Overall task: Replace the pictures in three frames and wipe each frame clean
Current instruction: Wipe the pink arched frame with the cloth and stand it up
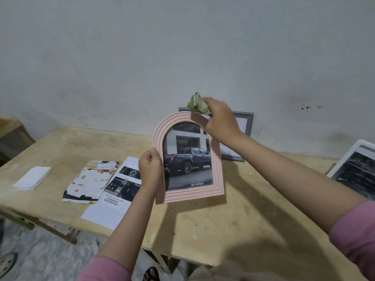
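A pink arched frame (217, 171) with a picture of a dark pickup truck is held upright above the wooden table (213, 220). My left hand (151, 165) grips its left edge. At the top right of the arch, my right hand (220, 120) grips a crumpled green and white cloth (196, 103) and presses it against the frame. A grey frame (247, 122) leans on the wall behind, mostly hidden by my right hand and the pink frame. Part of a white frame (353, 153) with a dark picture shows at the right edge.
Loose printed pages (91, 181) and a car leaflet (115, 197) lie on the table's left part. A small stack of white paper (33, 177) sits farther left. A brown box (12, 136) stands beyond the table's left end.
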{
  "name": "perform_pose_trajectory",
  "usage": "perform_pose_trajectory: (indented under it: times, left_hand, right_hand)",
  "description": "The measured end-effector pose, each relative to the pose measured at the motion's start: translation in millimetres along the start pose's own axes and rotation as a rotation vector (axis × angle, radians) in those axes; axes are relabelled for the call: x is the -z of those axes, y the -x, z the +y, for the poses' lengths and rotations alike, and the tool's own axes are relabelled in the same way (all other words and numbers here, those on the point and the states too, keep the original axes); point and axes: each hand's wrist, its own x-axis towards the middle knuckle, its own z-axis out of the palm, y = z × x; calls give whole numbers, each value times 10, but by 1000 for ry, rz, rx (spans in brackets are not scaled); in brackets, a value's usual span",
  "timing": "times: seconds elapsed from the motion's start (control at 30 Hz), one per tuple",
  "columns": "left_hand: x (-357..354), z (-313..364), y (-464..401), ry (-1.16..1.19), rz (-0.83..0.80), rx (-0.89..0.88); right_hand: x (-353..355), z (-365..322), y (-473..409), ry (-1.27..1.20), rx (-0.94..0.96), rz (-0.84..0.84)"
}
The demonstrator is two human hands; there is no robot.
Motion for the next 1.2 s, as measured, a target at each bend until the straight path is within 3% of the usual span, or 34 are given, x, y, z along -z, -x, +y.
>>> perform_pose_trajectory:
  times: [0.1,0.2,0.43,0.77,0.83,0.9,1.0,1.2]
  left_hand:
    - [-20,49,48,15,-23,-12]
    - [32,47,52,10,18,-3]
    - [41,4,-98,268,275,292]
    - [118,89,-217,218,421,250]
    - [122,98,-234,226,430,257]
    - [132,90,-259,294,443,289]
    - [170,48,-293,247,427,275]
    - [221,-59,-148,49,349,189]
  right_hand:
    - [-141,125,128,174,55,-193]
    - [-154,183,336,325,100,-268]
    - [-283,236,751,397,64,-389]
    - [-428,309,1010,628,53,-527]
    - [-381,287,1017,647,17,-628]
    - [-353,277,995,589,-85,-747]
    - [-262,227,881,287,-314,-808]
    - [-77,82,545,-303,-536,-587]
